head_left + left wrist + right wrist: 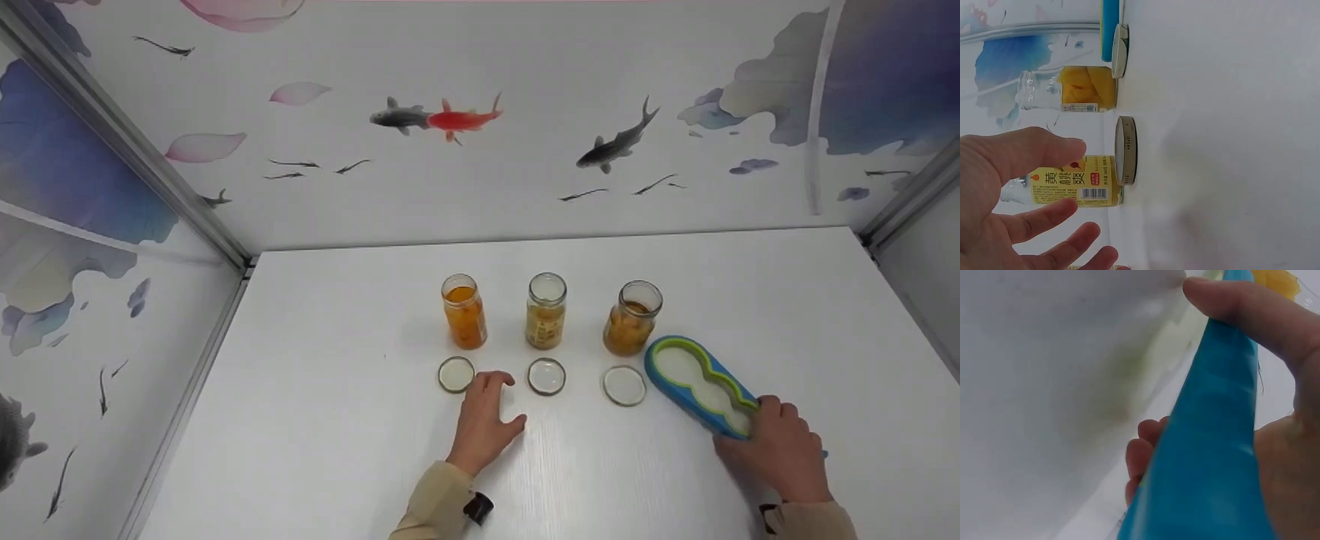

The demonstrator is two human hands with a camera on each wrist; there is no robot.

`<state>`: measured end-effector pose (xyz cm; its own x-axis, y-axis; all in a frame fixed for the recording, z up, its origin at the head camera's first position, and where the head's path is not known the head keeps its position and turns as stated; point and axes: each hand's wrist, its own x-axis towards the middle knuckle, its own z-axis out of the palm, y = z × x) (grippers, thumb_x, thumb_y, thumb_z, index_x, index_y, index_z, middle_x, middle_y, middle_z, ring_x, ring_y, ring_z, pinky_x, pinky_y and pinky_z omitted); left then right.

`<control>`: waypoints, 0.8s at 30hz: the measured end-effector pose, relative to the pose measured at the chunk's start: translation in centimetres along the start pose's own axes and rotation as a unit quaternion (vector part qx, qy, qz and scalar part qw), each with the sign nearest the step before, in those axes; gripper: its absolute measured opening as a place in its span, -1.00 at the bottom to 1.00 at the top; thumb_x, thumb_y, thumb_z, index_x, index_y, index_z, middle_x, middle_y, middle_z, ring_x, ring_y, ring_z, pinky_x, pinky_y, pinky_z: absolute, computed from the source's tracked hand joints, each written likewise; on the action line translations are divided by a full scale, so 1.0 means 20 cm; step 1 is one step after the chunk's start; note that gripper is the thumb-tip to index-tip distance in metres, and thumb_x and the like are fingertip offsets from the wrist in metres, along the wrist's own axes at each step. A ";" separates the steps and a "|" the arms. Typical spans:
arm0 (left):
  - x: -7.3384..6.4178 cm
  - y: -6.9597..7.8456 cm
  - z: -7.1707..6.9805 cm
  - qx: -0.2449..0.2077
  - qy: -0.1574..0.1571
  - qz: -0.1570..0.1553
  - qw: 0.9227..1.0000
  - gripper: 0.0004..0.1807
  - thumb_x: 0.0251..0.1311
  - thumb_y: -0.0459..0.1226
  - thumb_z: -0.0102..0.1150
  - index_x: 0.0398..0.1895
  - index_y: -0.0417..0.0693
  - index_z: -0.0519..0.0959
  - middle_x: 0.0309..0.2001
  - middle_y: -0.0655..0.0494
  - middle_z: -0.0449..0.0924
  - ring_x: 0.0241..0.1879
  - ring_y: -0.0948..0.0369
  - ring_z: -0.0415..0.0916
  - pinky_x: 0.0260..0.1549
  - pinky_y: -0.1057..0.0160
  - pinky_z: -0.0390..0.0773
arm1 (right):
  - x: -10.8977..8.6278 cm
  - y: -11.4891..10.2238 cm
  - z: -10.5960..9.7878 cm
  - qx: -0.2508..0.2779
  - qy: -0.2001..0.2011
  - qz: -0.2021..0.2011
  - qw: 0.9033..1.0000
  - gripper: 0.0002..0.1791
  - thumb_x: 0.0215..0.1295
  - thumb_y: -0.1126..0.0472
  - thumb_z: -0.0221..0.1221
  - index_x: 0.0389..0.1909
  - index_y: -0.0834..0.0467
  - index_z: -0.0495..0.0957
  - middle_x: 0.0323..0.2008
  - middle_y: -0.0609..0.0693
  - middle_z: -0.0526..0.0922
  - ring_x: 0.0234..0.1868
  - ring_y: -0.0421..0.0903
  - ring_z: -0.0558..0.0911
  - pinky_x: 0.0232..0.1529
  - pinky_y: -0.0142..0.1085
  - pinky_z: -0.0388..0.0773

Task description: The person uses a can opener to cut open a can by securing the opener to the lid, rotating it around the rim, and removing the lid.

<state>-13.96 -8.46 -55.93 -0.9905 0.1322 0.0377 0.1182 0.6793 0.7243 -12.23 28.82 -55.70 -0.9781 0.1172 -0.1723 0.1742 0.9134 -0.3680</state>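
Observation:
My left hand is low over the table, fingers relaxed and thumb apart, holding nothing. Its fingertips are beside the left lid; whether they touch it I cannot tell. In the left wrist view, the thumb is near the middle lid and the yellow-labelled jar. My right hand grips one end of a blue and green jar opener, thumb on one side and fingers on the other. The blue body of the opener fills much of the right wrist view.
Three uncapped glass jars stand in a row: an orange one, a pale yellow one and an amber one. A lid lies before each, the right lid near the opener. Printed walls border the white table.

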 end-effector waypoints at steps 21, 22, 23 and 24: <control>-0.03 -0.01 0.01 0.007 0.002 0.014 1.000 -0.52 -0.02 -0.38 0.44 -0.04 -0.13 0.41 -0.01 -0.03 0.38 -0.02 0.02 0.37 0.02 0.01 0.43 | 0.03 0.00 -0.02 0.014 -0.050 0.032 0.998 -0.06 -0.06 -0.07 0.41 -0.03 0.66 0.24 -0.23 0.48 0.31 -0.17 0.35 0.37 -0.22 0.20 0.43; -0.03 -0.01 0.01 0.009 0.003 0.017 1.000 -0.52 -0.02 -0.38 0.44 -0.04 -0.13 0.41 -0.01 -0.03 0.38 -0.02 0.02 0.37 0.01 0.01 0.43 | 0.02 0.00 -0.02 0.014 -0.050 0.030 0.998 -0.08 -0.05 -0.06 0.41 -0.04 0.66 0.25 -0.23 0.48 0.32 -0.18 0.35 0.37 -0.22 0.19 0.43; -0.03 -0.01 0.01 0.011 0.004 0.018 1.000 -0.52 -0.02 -0.38 0.44 -0.04 -0.13 0.41 -0.01 -0.03 0.38 -0.02 0.02 0.38 0.01 0.01 0.44 | 0.02 0.00 -0.02 0.014 -0.049 0.029 0.998 -0.08 -0.05 -0.05 0.41 -0.04 0.66 0.25 -0.24 0.48 0.32 -0.18 0.35 0.38 -0.22 0.19 0.43; -0.03 -0.01 0.01 0.014 0.004 0.021 1.000 -0.51 -0.03 -0.38 0.44 -0.04 -0.12 0.41 -0.01 -0.03 0.38 -0.02 0.03 0.37 0.01 0.02 0.43 | 0.02 0.00 -0.02 0.015 -0.050 0.029 0.998 -0.09 -0.05 -0.04 0.40 -0.04 0.66 0.26 -0.24 0.48 0.32 -0.18 0.35 0.38 -0.21 0.20 0.43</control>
<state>-13.33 -8.47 -56.26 -0.9853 0.1541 0.0732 0.1605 0.6928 0.7030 -12.74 29.06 -55.47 -0.9499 0.1290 -0.2848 0.2357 0.8939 -0.3812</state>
